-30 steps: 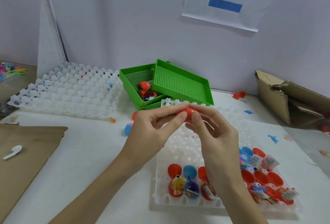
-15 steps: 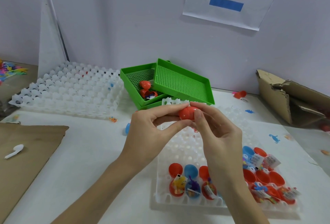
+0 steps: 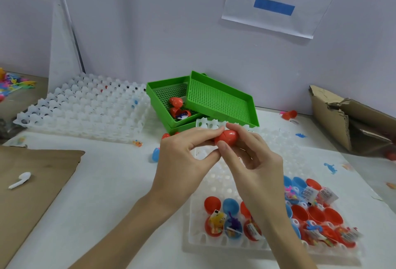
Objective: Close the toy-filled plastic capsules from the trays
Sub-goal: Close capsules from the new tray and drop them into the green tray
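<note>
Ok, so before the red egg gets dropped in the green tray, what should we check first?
1. Red egg held firmly: ok, the left hand and the right hand both pinch it.
2. Two halves together: ok, only a thin seam shows.
3. Fully clicked shut: cannot tell, fingers cover part of the seam.
4. Room in the green tray: ok, only a couple of red eggs lie in it.
5. Way to the tray free: ok, nothing stands between the hands and it.
6. More to close: ok, open filled eggs wait in the white tray.
</note>
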